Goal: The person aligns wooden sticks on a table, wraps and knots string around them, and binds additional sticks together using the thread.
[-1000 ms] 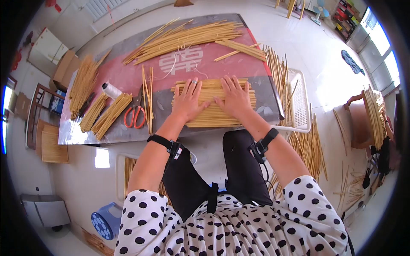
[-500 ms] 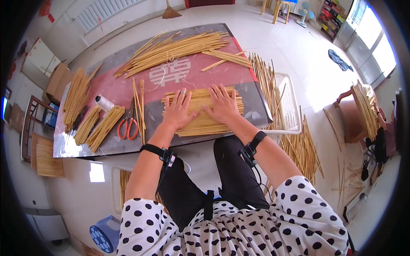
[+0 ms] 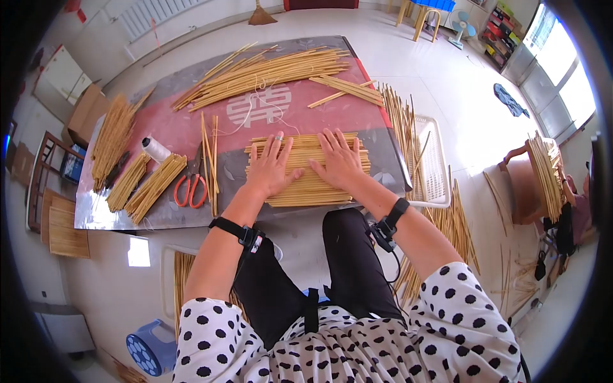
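A mat of straw-coloured stalks (image 3: pixel 310 191) lies side by side at the near edge of the table. My left hand (image 3: pixel 270 169) rests flat on its left half, fingers spread and pointing away from me. On the right half lies my right hand (image 3: pixel 336 163), also flat with fingers apart. The two thumbs point toward each other, with a gap between them. White thread (image 3: pixel 271 105) trails over the table just beyond the mat. Left of it are a few loose stalks (image 3: pixel 209 159) and orange-handled scissors (image 3: pixel 190 190).
A long pile of stalks (image 3: pixel 274 73) covers the table's far side. Tied bundles (image 3: pixel 156 188) and a white thread spool (image 3: pixel 155 149) lie at left. A white plastic basket (image 3: pixel 434 159) with stalks stands right of the table. A blue stool (image 3: pixel 150 348) is at lower left; another person (image 3: pixel 580 204) sits far right.
The view has shifted slightly. Both hands stay flat on the mat of stalks, and little else differs.
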A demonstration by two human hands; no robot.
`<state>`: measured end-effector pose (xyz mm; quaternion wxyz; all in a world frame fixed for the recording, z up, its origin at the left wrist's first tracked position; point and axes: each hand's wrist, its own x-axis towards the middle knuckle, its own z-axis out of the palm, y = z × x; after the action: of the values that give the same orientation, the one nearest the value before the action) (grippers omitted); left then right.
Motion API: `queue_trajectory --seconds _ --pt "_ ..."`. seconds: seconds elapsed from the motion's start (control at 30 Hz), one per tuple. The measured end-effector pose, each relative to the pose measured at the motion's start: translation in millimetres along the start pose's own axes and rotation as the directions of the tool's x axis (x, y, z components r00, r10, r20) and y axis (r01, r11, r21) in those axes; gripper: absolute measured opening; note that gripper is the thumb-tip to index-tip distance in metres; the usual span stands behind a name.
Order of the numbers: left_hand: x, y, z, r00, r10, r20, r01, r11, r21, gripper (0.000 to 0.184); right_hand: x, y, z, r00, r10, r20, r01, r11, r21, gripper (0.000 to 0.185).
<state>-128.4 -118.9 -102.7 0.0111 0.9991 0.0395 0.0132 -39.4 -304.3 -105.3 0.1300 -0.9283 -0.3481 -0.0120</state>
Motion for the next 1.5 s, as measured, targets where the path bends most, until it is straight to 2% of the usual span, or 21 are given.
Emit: queue_trajectory --seconds 0.17,0.27,0.33,0.37,0.43,0.57,0.63,0.7,0.77,0.8,0.87,0.93,1.0,1.13,1.2,1.27,1.33,1.4,1.43,1.47,1.5 --pt "2.0 -1.2 -11.2 0.999 0.005 0.045 -0.003 0.999 -0.048 0.093 4.6 4.9 -16.1 0.996 0.010 0.093 -0.018 0.996 0.084 0.075" --pt "18.3 -0.2 -37.8 0.999 0.020 -0.048 -0.021 1.000 -0.021 0.084 18.1 24.1 -27.9 0.999 -0.021 0.041 0.015 0.989 0.147 0.071" --pt "43.0 -5.2 -47.3 0.973 -0.020 -0.230 0.001 0.997 -0.080 0.068 38.9 51.9 -31.5 0.996 0.025 -0.090 -0.018 0.997 0.072 0.065" --pt "57.1 -6.0 -52.4 0.973 -0.018 -0.229 -0.001 0.997 -0.080 0.068 49.0 65.6 -34.9 0.996 0.027 -0.089 -0.021 0.997 0.072 0.065" --pt "90.6 -6.1 -62.2 0.994 -0.054 -0.098 0.031 0.973 -0.229 0.047 70.7 91.9 -44.8 0.980 0.123 -0.156 -0.107 0.988 0.112 0.060" --pt "156.6 -4.5 -35.1 0.998 0.027 -0.062 -0.039 0.980 -0.196 0.036 105.5 131.0 -35.5 0.958 0.181 -0.223 -0.165 0.982 0.091 0.057" --pt "177.7 7.1 -26.2 0.995 0.001 -0.103 -0.019 0.986 -0.166 0.026 116.2 138.6 -34.3 0.959 0.225 -0.172 -0.228 0.974 0.004 0.057" --pt "187.4 20.4 -20.3 0.996 -0.024 -0.090 0.011 0.989 -0.148 0.024 122.1 139.7 -32.2 0.960 0.221 -0.175 -0.227 0.974 -0.017 0.059" --pt "193.8 26.5 -17.8 0.996 -0.052 -0.074 0.043 0.991 -0.128 0.022 125.6 137.5 -34.3 0.968 0.235 -0.090 -0.237 0.971 -0.012 0.059" --pt "197.1 26.7 -14.0 0.995 -0.018 -0.102 0.007 0.994 -0.107 0.019 127.6 136.8 -28.3 0.956 0.225 -0.188 -0.231 0.973 -0.010 0.055" --pt "202.0 23.5 -8.2 0.992 0.017 -0.123 -0.027 0.996 -0.081 0.018 131.7 142.8 -24.4 0.959 0.211 -0.190 -0.212 0.977 0.015 0.048" --pt "202.2 20.2 -14.2 0.998 0.057 -0.024 -0.057 0.998 -0.026 0.015 133.3 146.9 -20.0 0.961 0.200 -0.191 -0.196 0.980 0.041 0.042" --pt "196.2 16.8 -23.6 0.996 0.090 0.026 -0.091 0.996 0.019 0.015 133.8 149.7 -18.1 0.968 0.127 -0.216 -0.135 0.991 -0.022 0.025" --pt "177.9 11.4 -49.4 0.983 0.149 0.104 -0.158 0.984 0.079 0.016 131.7 148.3 -19.7 0.975 0.067 -0.212 -0.075 0.997 -0.029 0.021" --pt "169.9 8.8 -60.8 0.986 0.129 0.106 -0.138 0.987 0.079 0.017 132.3 144.1 -20.1 0.963 -0.038 -0.266 0.030 0.999 -0.032 0.018" --pt "162.2 1.6 -64.2 0.989 0.103 0.106 -0.111 0.991 0.079 0.018 136.6 135.5 -19.1 0.973 0.015 -0.232 -0.020 1.000 -0.021 0.016" --pt "156.3 -8.6 -65.9 0.994 0.107 0.021 -0.108 0.991 0.076 0.019 135.8 123.5 -26.6 0.978 0.060 -0.198 -0.063 0.998 -0.013 0.015" --pt "146.7 -15.7 -72.7 0.998 0.063 0.021 -0.063 0.998 0.005 0.019 129.7 119.0 -36.5 0.992 0.058 -0.112 -0.039 0.985 0.166 0.015" --pt "141.6 -16.9 -76.9 0.999 0.029 0.025 -0.027 0.997 -0.070 0.020 128.4 119.3 -37.8 0.992 0.056 -0.114 -0.037 0.985 0.166 0.015" --pt "137.9 -21.3 -74.6 0.999 0.029 0.023 -0.028 0.997 -0.070 0.020 126.2 119.6 -40.3 0.997 0.018 -0.071 0.005 0.948 0.317 0.017" --pt "133.4 -26.3 -72.7 0.999 0.027 -0.036 -0.032 0.985 -0.172 0.021 123.9 117.4 -44.5 0.999 -0.027 -0.035 0.040 0.887 0.461 0.018"
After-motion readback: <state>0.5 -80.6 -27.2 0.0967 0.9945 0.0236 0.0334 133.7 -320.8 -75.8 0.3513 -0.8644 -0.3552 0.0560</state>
